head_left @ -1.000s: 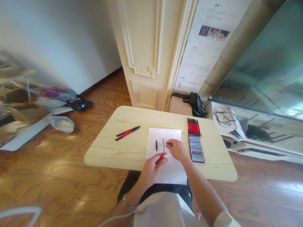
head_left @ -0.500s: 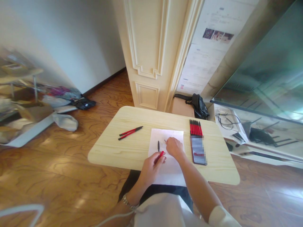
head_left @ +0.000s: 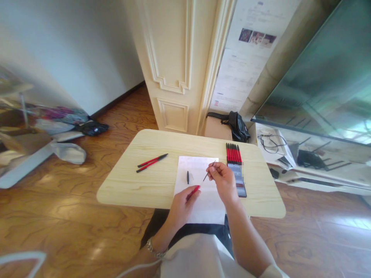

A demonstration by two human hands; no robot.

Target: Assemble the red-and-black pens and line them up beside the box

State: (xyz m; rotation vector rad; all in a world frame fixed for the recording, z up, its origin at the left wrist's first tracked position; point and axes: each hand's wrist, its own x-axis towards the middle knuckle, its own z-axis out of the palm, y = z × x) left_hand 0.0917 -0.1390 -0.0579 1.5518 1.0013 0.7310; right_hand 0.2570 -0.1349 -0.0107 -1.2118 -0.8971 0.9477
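My left hand [head_left: 183, 202] is closed around a red pen barrel [head_left: 193, 190], its open end pointing up and right. Between the fingertips of my right hand [head_left: 222, 178] is a thin dark pen refill [head_left: 206, 177], slanted with its lower end just above the barrel's end, apart from it. A black pen tip section [head_left: 188, 177] lies on the white paper [head_left: 207, 206] beyond my left hand. A small clear or grey piece near it is too faint to name.
On the pale wooden table [head_left: 121, 185] two red-and-black pens [head_left: 152, 162] lie at the left. Several more pens [head_left: 233, 153] stand in a row at the right, above a phone [head_left: 241, 189]. A black bag [head_left: 238, 126] sits behind the table.
My right hand has lifted from the paper and turned, bringing the refill upright at a slant near the barrel. My left hand keeps the barrel. The view has shifted slightly right.
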